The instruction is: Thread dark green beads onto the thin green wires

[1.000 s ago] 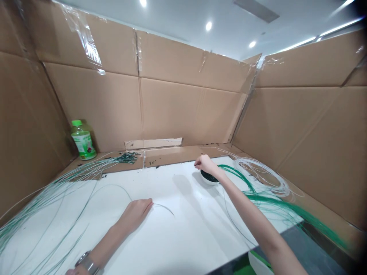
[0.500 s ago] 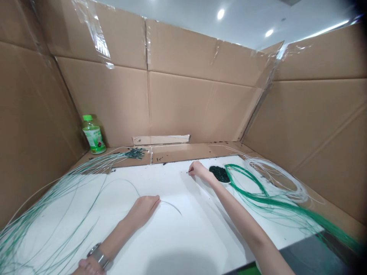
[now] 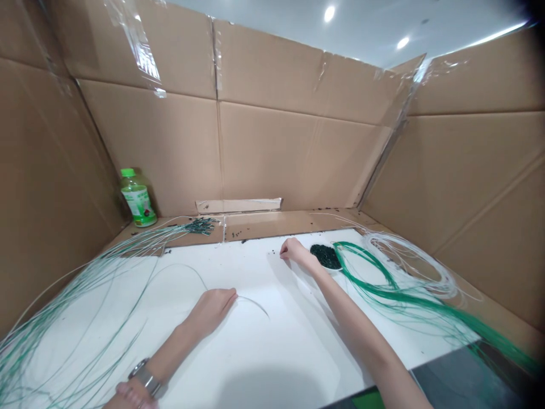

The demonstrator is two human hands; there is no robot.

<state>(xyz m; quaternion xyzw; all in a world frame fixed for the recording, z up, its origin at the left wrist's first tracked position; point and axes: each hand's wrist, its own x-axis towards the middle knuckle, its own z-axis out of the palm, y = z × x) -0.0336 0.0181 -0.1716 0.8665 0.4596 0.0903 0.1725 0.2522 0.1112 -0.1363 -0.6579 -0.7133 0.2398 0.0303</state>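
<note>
My left hand (image 3: 215, 309) is closed in a pinch on a thin strand (image 3: 254, 302), whose short free end curves out to the right over the white board (image 3: 255, 358). The rest of that strand arcs away behind the hand to the left. My right hand (image 3: 293, 251) is held with its fingertips together near the board's far edge, left of a round dish of small dark green pieces (image 3: 326, 257). Whatever those fingertips hold is too small to make out. A few dark specks (image 3: 273, 251) lie just left of them.
Strands with dark green tips (image 3: 200, 226) spread over the left side. A green-capped bottle (image 3: 139, 201) stands at the back left. Green strands (image 3: 374, 289) and a coil of clear strands (image 3: 434, 264) lie right. Cardboard walls (image 3: 298, 153) surround the board.
More dark specks show beside my right fingertips than before. The whole view has shifted slightly; my left hand still pinches the strand in the same place.
</note>
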